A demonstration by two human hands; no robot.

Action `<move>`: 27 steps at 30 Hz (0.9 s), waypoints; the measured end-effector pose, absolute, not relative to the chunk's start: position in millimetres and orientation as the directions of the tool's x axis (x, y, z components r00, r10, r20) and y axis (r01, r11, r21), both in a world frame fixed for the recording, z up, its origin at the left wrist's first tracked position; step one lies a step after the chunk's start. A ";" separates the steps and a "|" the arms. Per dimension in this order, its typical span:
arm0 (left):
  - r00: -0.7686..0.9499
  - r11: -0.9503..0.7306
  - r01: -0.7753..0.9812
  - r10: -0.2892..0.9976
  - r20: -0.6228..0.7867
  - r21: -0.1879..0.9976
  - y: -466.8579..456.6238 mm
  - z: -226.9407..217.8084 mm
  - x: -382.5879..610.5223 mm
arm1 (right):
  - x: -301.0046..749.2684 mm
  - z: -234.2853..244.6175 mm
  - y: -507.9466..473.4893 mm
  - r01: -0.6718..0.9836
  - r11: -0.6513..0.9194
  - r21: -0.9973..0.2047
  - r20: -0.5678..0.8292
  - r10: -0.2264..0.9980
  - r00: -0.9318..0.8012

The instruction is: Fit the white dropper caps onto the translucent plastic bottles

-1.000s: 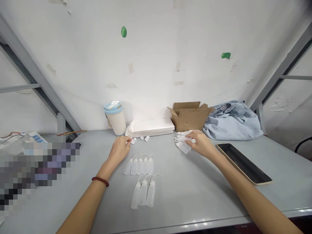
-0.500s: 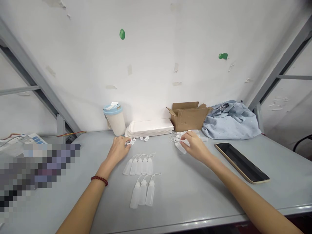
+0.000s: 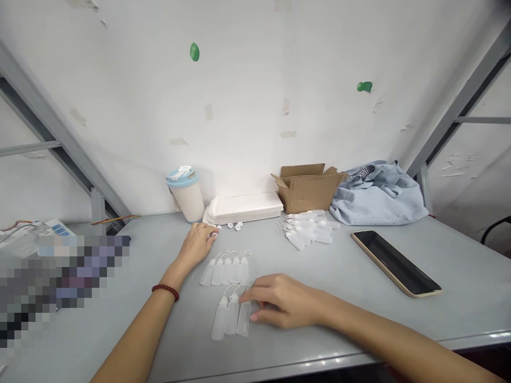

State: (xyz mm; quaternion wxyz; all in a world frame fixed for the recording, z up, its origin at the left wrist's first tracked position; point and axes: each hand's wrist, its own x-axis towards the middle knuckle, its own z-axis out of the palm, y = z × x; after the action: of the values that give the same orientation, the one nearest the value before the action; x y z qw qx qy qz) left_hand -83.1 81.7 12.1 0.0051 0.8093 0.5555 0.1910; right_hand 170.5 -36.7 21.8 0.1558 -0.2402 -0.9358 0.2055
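My left hand (image 3: 196, 243) lies on the grey table (image 3: 339, 287) with its fingers drawn together, the tips pinching at one of several small white caps (image 3: 233, 226). My right hand (image 3: 281, 302) rests with curled fingers at the right end of a near row of three small translucent squeeze bottles (image 3: 230, 317); whatever it holds is hidden under the fingers. A second row of several such bottles (image 3: 227, 270) lies just beyond. A loose pile of the same bottles (image 3: 309, 230) sits farther right.
Against the wall stand a lidded cup (image 3: 187, 194), a stack of white trays (image 3: 244, 207), an open cardboard box (image 3: 309, 187) and a bundle of blue cloth (image 3: 377, 194). A phone (image 3: 395, 262) lies on the right. Blurred items occupy the left edge.
My right hand left the bottle pile and came down toward me to the near row of bottles. My left hand stayed at the caps.
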 end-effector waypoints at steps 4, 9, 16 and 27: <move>0.322 -0.387 0.896 0.905 0.280 0.219 80.9 13.1 -80.6 | 166.3 16.5 -39.4 0.391 0.856 -0.339 0.212 0.474 -0.854; 0.337 -0.398 0.889 0.903 0.266 0.227 80.4 13.3 -77.6 | 166.2 17.9 -41.5 0.399 0.869 -0.291 0.202 0.464 -0.863; 0.329 -0.408 0.869 0.898 0.291 0.279 75.7 18.2 -74.4 | 169.9 23.1 -42.5 0.451 0.843 -0.291 0.180 0.512 -0.840; 0.241 -0.418 0.777 0.889 0.390 0.471 57.9 37.1 -55.2 | 171.3 29.9 -44.6 0.545 0.779 -0.310 0.158 0.608 -0.778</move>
State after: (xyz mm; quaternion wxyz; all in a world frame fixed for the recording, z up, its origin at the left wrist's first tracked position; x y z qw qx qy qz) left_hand -55.2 57.9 37.1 0.0900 0.7827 0.5320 0.3102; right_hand 171.3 -44.6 29.9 0.1254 -0.3083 -0.9347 0.1243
